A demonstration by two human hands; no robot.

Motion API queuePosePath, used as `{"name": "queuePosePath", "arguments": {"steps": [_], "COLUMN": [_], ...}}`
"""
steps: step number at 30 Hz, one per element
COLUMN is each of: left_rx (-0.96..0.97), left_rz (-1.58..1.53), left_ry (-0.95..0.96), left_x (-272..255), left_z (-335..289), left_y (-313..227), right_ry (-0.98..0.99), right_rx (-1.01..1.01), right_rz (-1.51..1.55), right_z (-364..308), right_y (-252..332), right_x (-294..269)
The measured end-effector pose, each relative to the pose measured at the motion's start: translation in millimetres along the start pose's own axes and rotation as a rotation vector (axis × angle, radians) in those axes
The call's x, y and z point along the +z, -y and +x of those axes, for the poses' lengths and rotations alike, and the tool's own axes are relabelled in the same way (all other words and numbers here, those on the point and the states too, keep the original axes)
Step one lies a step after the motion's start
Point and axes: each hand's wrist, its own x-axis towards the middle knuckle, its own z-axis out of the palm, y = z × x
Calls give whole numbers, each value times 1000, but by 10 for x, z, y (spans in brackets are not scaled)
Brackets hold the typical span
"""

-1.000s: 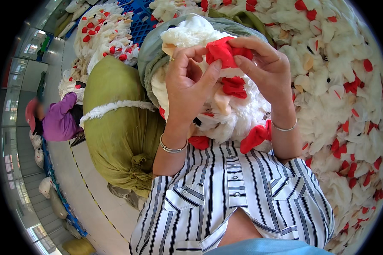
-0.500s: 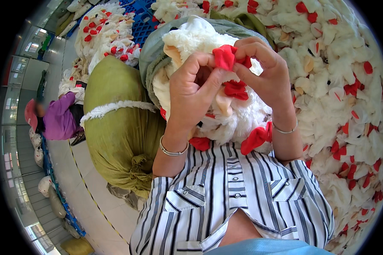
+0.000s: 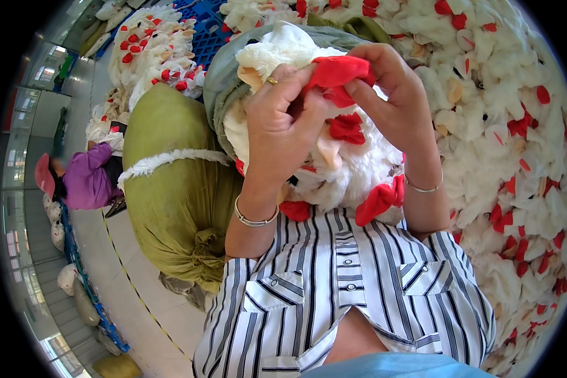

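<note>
A piece of soft red fabric (image 3: 337,74) is stretched between my two hands in front of my chest. My left hand (image 3: 282,123) pinches its left end, fingers and thumb pressed together. At the other end my right hand (image 3: 389,85) grips it between thumb and fingers. Below and behind them lies a heap of white plush skins (image 3: 353,173) with beige and red parts, in a grey-green sack (image 3: 223,82). One red part (image 3: 346,128) shows just under my hands, and another (image 3: 380,203) rests near my shirt.
On the left stands a stuffed olive sack (image 3: 170,164) tied with a white fluffy strip. A large pile of white plush pieces (image 3: 485,145) fills the right side. Farther left, a person in purple (image 3: 91,176) sits near more plush. A blue plastic pallet (image 3: 209,31) lies behind.
The red fabric has been spread wider between my hands. My right hand has shifted slightly up, and my left hand has turned a little, showing a ring.
</note>
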Motion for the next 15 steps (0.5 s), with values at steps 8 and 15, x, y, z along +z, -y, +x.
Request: {"name": "queuePosePath", "arguments": {"steps": [8,15], "left_rx": [-316,-243], "left_rz": [-377,-310], "left_ry": [161,65], "left_x": [-5,52], "left_z": [57,157], "left_y": [-34,-64], "right_ry": [32,84], "right_rx": [-19,-6], "right_rz": [281,255], "right_z": [3,-19], "right_y": [-125,-89], "right_x": [-27,-56]}}
